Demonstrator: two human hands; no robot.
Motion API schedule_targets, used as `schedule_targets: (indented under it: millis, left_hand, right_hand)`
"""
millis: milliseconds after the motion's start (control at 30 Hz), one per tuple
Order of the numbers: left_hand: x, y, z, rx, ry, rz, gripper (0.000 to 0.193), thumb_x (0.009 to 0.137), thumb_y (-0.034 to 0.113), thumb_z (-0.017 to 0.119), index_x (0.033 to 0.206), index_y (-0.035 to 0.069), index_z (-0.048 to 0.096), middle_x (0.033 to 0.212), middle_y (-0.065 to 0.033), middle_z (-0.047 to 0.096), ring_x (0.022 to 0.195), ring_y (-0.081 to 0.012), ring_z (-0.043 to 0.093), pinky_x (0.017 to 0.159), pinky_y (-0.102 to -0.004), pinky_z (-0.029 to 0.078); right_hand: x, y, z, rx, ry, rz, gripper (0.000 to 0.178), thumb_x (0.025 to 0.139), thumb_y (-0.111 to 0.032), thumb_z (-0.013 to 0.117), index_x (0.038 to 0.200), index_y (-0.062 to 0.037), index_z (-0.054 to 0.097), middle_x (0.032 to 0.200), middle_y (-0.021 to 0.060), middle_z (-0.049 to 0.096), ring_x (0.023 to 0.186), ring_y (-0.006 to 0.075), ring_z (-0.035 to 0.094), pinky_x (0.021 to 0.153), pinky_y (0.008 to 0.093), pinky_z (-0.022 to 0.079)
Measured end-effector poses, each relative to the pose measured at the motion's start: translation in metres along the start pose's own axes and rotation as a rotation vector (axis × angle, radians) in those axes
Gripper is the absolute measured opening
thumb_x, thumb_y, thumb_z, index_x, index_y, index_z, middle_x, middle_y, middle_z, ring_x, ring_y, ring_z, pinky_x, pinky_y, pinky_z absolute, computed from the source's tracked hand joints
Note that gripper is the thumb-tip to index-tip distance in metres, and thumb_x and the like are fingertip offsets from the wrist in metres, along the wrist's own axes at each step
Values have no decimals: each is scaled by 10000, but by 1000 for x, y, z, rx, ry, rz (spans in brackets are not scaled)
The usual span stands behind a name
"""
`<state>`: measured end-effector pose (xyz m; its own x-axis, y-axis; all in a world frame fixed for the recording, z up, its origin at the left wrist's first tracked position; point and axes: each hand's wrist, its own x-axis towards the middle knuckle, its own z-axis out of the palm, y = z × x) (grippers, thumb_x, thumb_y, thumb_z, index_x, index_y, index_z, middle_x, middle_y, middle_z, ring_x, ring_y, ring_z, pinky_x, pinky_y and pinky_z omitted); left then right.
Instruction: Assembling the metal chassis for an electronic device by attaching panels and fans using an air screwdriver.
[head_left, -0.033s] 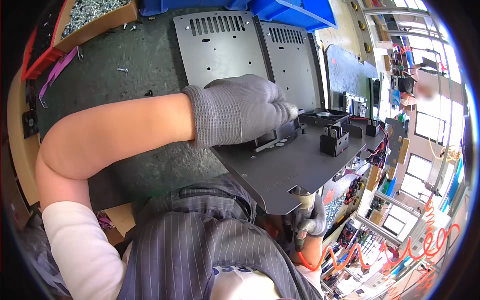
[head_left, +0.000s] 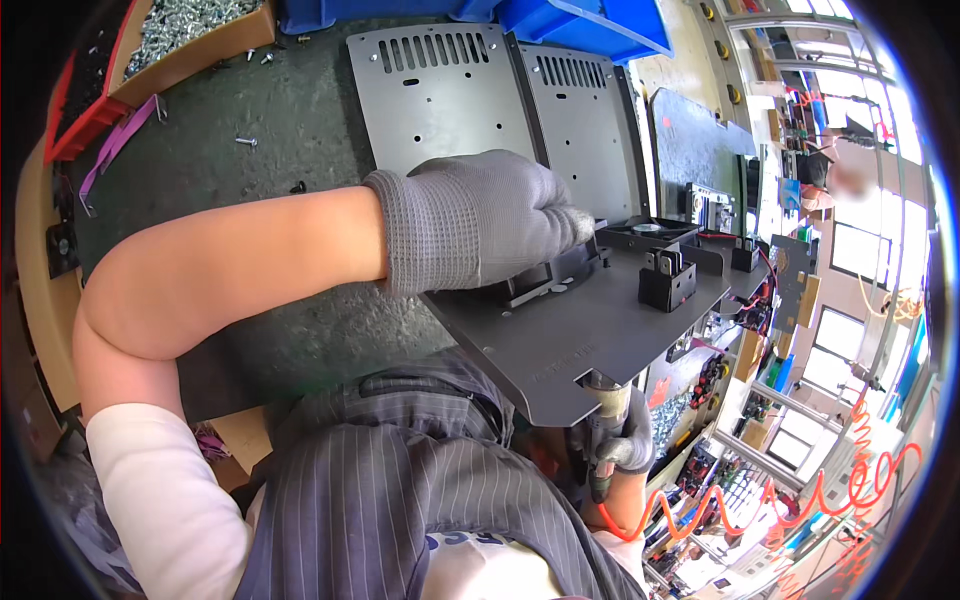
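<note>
A dark worktable (head_left: 310,120) spreads toward ten o'clock. Toward four, a black metal panel (head_left: 600,325) reaches under the curled left hand (head_left: 490,215), whose grip I cannot tell; nearer five, the right hand (head_left: 632,447) is wrapped around a tool (head_left: 606,425).
</note>
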<state>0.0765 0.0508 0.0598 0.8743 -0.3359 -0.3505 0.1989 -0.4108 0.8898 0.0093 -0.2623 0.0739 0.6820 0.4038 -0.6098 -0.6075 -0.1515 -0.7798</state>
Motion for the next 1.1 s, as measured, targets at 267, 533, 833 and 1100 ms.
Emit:
schedule_targets:
  millis: [267,533,833,1100]
  left_hand:
    - [1,-9,-1,119,47,217,388,897,384,493,1018,36,616,910,-149,633,881,-271,602,808,-350,457]
    - [8,1,-1,138,1,104,332,911,315,486,1024,24,599,890,-129,621,865,-219,594,787,-325,456]
    - [7,32,-31,-150,67,123,316,897,319,508,905,20,609,860,-30,602,869,-120,564,815,-286,454]
    - [-40,133,19,1073,303,582,289,832,282,610,859,-6,617,821,-18,635,736,-124,579,700,-273,457]
  right_hand:
    - [6,-16,-2,-88,-85,101,743,462,-279,824,1057,25,497,704,66,584,562,138,553,513,247,442]
    - [16,-34,-8,-340,-194,-41,795,576,-346,836,1199,-9,475,879,-3,545,760,90,484,690,248,404]
    - [9,8,-8,-108,-254,-90,763,574,-414,821,1117,17,502,864,11,541,760,91,492,696,241,410]
    - [42,80,13,-254,-239,-159,689,665,-261,776,1207,41,477,1000,78,572,881,135,531,805,278,428]
